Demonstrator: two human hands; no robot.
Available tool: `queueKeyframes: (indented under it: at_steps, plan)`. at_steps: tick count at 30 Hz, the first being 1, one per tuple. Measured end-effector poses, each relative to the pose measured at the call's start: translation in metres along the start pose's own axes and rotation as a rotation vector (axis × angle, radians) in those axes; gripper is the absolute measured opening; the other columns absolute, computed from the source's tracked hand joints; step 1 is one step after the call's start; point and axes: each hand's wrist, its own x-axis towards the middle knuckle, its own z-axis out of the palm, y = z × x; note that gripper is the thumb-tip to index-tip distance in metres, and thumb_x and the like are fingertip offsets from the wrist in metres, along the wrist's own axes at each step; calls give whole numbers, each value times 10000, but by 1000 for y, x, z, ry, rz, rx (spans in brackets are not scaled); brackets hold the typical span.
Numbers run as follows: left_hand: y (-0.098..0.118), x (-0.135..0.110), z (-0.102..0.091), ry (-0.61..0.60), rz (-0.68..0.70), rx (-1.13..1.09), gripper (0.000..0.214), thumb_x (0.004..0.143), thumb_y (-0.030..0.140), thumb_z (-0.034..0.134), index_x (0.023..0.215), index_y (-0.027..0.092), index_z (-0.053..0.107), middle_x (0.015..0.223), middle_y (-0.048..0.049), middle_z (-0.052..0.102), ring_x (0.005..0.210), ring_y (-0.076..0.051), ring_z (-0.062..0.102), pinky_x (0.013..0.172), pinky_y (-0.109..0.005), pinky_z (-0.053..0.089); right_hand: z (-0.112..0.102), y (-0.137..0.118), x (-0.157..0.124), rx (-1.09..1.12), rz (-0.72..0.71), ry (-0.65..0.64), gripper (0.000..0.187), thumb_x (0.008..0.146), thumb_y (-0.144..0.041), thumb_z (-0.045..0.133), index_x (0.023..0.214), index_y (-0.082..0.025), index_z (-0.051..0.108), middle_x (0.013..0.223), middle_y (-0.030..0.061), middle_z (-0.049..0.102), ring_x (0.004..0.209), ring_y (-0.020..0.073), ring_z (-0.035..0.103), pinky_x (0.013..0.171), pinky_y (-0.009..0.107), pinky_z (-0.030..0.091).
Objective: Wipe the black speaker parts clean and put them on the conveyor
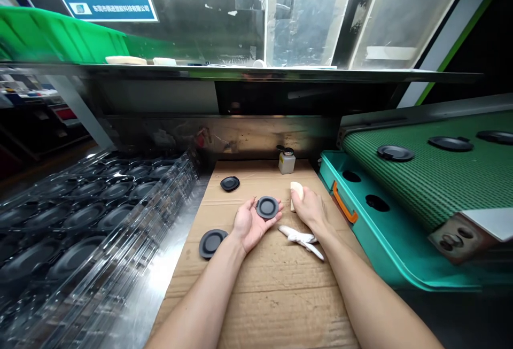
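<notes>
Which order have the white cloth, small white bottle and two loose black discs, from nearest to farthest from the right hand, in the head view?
From the right hand:
1. White cloth, just below the hand.
2. Small white bottle, ahead, at the far edge of the cardboard.
3. Upper black disc, ahead and left.
4. Lower black disc, farthest left.

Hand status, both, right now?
Left hand: open, palm up, black rubber disc resting on it.
Right hand: closed, holding a cream sponge.
</notes>
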Motion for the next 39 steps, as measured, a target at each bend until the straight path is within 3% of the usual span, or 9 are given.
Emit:
queueKeyframes:
  at_steps: [4,6,9,12,16,28,35,39]
  plan:
    - [0,-8,6,-119,-42,47,327,904,303,448,1126,92,560,1183,-233,606,1079,-297,615,874,-422,507,1,0,1,-13,8,6,542,918,-585,284,1085,-183,607,950,115,685,909,244,639,726,298,417]
    - [-3,-11,10,-149,-1,139,348,869,302,543,1157,106,559,1164,-211,621,1059,-276,623,893,-397,491,0,-1,1,-24,3,2,530,919,-577,286,1074,-185,607,950,114,686,905,245,640,723,300,419]
    - [-13,-16,17,-75,267,377,582,721,198,740,1258,172,516,1097,-137,659,1008,-215,632,926,-336,458,-5,-4,-1,-43,7,-26,520,930,-555,282,1078,-178,609,981,122,683,932,241,639,737,291,419]
    - [-25,-20,25,15,603,612,888,554,63,819,1343,254,459,1090,-67,635,1039,-182,603,984,-289,409,-11,-8,-3,-63,27,-59,513,946,-524,272,1119,-172,603,1030,134,674,977,234,628,761,282,419]
    - [-37,-26,36,38,835,689,946,517,13,811,1360,252,456,1174,-78,565,1163,-202,523,1063,-272,339,-11,-9,-4,-71,29,-78,519,954,-511,255,1165,-170,585,1074,150,663,999,236,619,774,291,420]
    - [-40,-26,27,-66,980,799,925,626,117,784,1389,313,300,1311,-108,417,1214,-247,468,1074,-354,353,2,1,3,-42,-10,-10,531,917,-571,282,1086,-184,605,965,123,684,915,262,644,733,308,427]
    - [-41,-31,33,-54,1027,707,863,603,102,799,1323,300,367,1316,-99,417,1229,-262,482,1066,-346,375,5,4,4,-36,-31,13,525,906,-581,283,1045,-190,605,929,115,688,879,263,650,680,298,417]
    - [-41,-27,29,-50,1142,832,854,627,163,799,1334,299,341,1318,-91,421,1199,-248,515,1018,-374,436,6,4,5,-38,-13,0,543,901,-591,278,1064,-187,602,951,124,685,899,263,643,705,301,416]
